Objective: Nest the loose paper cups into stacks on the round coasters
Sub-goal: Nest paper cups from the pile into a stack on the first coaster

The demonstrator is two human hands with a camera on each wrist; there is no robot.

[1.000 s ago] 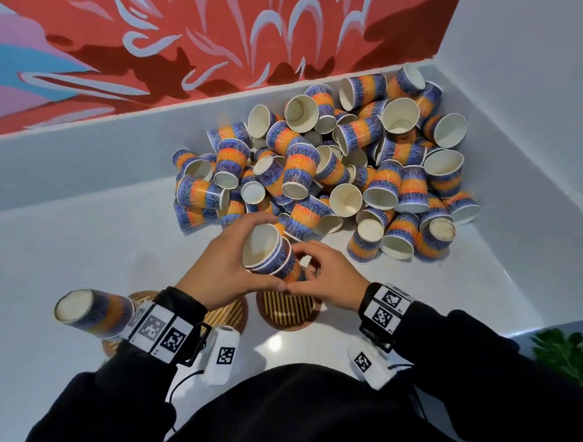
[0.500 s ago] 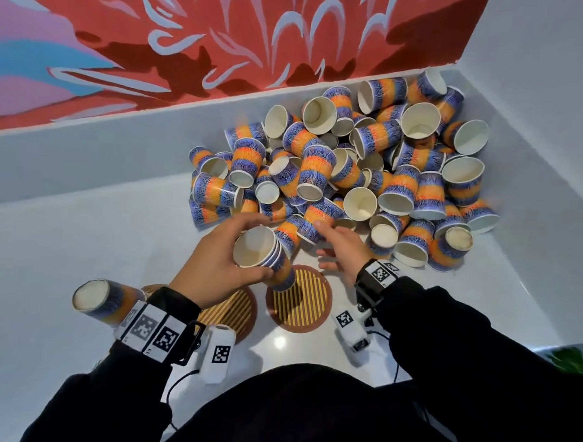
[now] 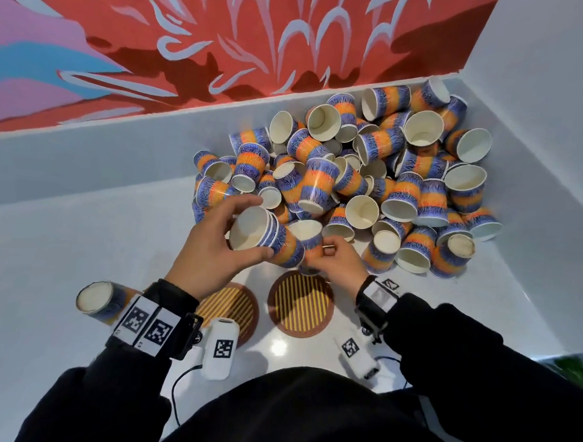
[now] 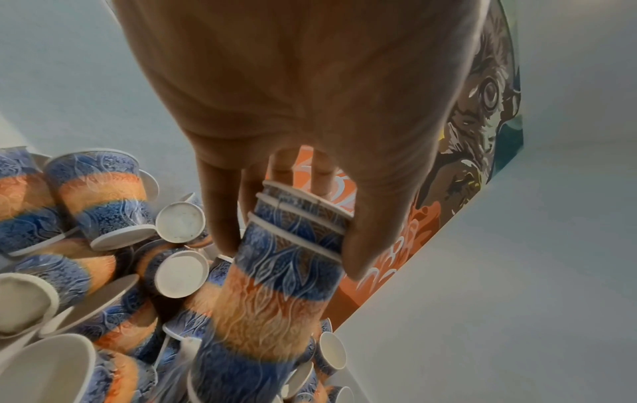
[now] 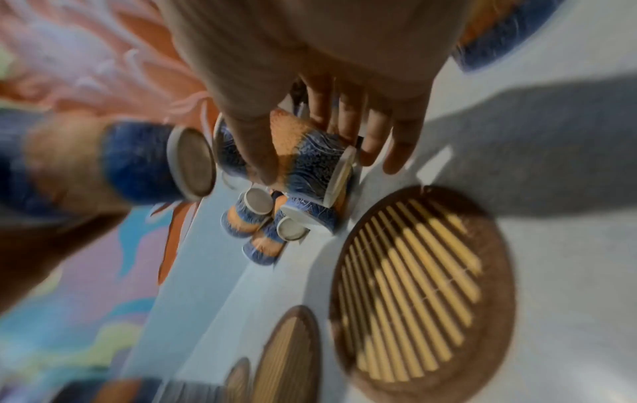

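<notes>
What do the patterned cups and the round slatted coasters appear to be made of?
The blue-and-orange patterned cups look like coated paper: rolled white rims, plain off-white insides and a slight sheen on the print. The round brown coasters with yellow slats look like bamboo or wood strips in a darker rim, matte; the exact material is unclear.

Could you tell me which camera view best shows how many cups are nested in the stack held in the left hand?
The left wrist view: three rims of the nested stack sit one below another, sharp, between the left hand fingers and thumb. The head view shows the stack mouth-on, its rims bunched. The right wrist view shows only its blurred base end.
</notes>
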